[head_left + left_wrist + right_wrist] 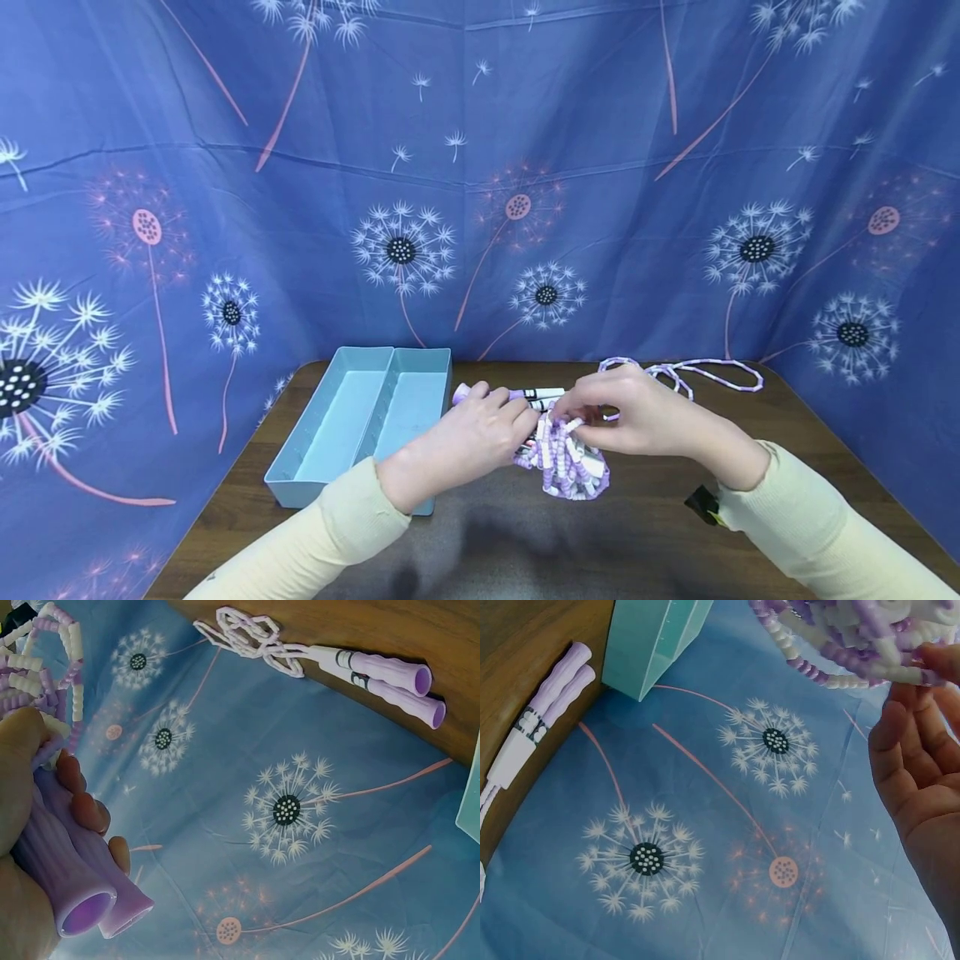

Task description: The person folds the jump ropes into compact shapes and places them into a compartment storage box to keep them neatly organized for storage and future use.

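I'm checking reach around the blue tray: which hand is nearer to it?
Left. The left hand lies just right of the blue tray, gripping skipping-rope handles; the right hand is farther right, beyond the beaded rope bundle.

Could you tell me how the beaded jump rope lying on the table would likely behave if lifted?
The beaded jump rope lies in loose loops, so its cord would probably flop and dangle. Its round handles look rigid and might roll if nudged.

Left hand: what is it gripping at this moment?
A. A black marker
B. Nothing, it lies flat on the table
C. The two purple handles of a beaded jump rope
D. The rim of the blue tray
C: the left wrist view shows the left hand with its fingers curled round two purple handles, and the beaded rope bunched just above them.
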Motion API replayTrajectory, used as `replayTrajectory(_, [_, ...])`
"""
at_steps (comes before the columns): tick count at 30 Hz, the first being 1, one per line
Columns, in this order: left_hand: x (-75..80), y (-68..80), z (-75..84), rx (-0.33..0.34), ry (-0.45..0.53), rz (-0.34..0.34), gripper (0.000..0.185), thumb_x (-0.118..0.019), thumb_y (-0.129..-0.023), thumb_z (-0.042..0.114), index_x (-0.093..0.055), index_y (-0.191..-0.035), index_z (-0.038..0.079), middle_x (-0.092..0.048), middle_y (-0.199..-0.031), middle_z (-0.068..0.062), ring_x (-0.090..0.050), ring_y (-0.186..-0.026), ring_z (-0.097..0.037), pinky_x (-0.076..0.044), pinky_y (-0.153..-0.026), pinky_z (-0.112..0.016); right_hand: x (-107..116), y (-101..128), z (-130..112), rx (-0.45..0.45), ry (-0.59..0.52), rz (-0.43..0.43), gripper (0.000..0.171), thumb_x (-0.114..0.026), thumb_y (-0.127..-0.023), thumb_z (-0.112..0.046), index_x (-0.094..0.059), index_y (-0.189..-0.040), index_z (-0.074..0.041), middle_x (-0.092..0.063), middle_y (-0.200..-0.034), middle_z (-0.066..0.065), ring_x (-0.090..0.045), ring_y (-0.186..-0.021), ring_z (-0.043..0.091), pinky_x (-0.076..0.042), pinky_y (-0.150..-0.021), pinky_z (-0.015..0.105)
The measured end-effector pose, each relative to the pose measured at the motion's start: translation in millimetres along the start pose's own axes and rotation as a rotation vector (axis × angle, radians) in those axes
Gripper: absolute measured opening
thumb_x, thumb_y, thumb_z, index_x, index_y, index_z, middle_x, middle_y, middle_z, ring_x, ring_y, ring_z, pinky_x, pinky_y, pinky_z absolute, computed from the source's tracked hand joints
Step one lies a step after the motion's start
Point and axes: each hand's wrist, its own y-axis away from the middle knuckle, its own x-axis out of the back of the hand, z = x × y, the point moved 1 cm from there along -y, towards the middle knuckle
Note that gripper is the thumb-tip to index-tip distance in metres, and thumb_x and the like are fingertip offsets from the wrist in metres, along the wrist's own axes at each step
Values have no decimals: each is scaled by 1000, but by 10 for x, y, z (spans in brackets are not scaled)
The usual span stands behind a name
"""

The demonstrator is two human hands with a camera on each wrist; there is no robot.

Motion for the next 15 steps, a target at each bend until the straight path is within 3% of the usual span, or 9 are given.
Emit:
replayTrajectory(4, [-17,19,-5,5,-6,-17,22,-68,-80,30,-57,-91,15,-59,-81,5,-55,-72,-17,-38,-64,-32,47,4,-32,-35,-41,-83,37,-66,-70,3,-71,-104,-12,-64,-82,-12,-54,-66,-2,-42,-57,8])
replayTrajectory(7, [-39,33,-9,1,-20,-26,26,-70,-78,33,-57,-91,15,-60,-82,5,-55,-72,-18,-38,-64,-32,88,16,-50,-46,-122,-181,46,-59,-70,8,-66,-114,-4,-67,-92,-4,-61,-76,2,-49,-64,12])
replayTrajectory(9, [-49,42,-12,0,-27,-34,27,-72,-76,33,-57,-90,15,-60,-81,4,-55,-71,-18,-37,-63,-32,93,17,-50,-48,-117,-211,45,-58,-74,8,-64,-117,-3,-68,-93,-2,-60,-76,2,-48,-65,12])
replayTrajectory(12, [-64,53,-15,5,-31,-45,26,-71,-76,33,-56,-88,15,-58,-79,4,-54,-68,-17,-36,-62,-32,58,11,-34,-32,-65,-199,35,-61,-81,4,-65,-115,-4,-68,-97,-1,-59,-77,0,-47,-67,11])
replayTrajectory(15, [-75,54,-15,8,-28,-54,26,-71,-77,34,-55,-88,16,-57,-78,5,-54,-68,-17,-35,-61,-31,-5,0,-7,1,41,-116,27,-70,-79,-2,-69,-104,-10,-66,-92,-5,-56,-73,-1,-45,-65,10])
